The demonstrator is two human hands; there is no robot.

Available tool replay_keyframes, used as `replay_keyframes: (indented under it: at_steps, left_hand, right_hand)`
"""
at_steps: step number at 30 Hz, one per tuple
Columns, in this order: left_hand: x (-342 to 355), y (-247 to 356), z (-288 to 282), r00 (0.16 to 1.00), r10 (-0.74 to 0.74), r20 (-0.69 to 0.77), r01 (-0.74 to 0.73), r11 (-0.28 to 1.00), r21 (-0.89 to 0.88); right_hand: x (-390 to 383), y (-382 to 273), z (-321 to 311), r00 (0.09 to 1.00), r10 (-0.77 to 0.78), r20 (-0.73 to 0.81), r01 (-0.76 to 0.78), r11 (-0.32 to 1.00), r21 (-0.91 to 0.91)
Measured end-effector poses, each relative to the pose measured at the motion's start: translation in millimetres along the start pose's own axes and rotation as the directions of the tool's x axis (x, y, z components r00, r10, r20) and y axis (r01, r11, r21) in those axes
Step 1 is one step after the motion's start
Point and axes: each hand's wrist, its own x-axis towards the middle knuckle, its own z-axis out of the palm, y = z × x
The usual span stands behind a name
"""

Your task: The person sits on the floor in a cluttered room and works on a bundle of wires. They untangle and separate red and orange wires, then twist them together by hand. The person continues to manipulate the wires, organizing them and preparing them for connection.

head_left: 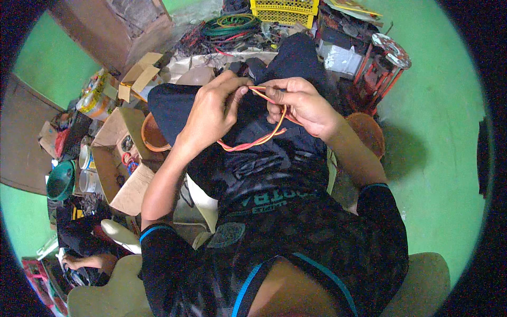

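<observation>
A length of twisted red and yellow electrical wire [257, 142] runs between my two hands, above my lap. My left hand [217, 103] pinches one part of it between thumb and fingertips. Close beside it, my right hand [302, 104] grips the wire with its fingers curled, and the thumb presses on the strand. Below the hands the wire hangs in a loop, and one cut end lies free near the middle. The short span between my fingertips is stretched nearly level. Part of the wire is hidden behind my fingers.
An open cardboard box [113, 158] stands to the left, beside an orange bowl [153, 132] and a green basin [60, 180]. Coiled cables [227, 26] and a yellow crate [285, 11] lie ahead. A red metal frame [377, 71] stands at right. Another person's hand [87, 262] shows lower left.
</observation>
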Motion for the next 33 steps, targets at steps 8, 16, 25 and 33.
replay_keyframes:
  at_steps: [8,16,25,33]
  left_hand:
    - [-3.8,-5.2,7.9,0.982,-0.189,0.009,0.189,0.982,0.006]
    - [-3.6,-3.1,2.8,0.950,-0.250,0.186,0.272,0.957,-0.105]
    - [-6.4,-11.3,11.3,0.999,-0.011,-0.032,0.015,0.991,0.129]
    - [-10.6,-47.2,11.9,0.944,0.307,0.117,-0.323,0.802,0.503]
  right_hand:
    - [7.2,19.4,6.1,0.828,-0.547,-0.122,0.305,0.623,-0.720]
    - [10.4,14.6,-18.9,0.503,-0.713,0.489,0.624,-0.092,-0.776]
    - [4.1,13.9,-18.9,0.876,-0.414,0.248,0.424,0.414,-0.806]
    - [12.8,3.8,-28.1,0.992,0.122,-0.030,-0.110,0.960,0.259]
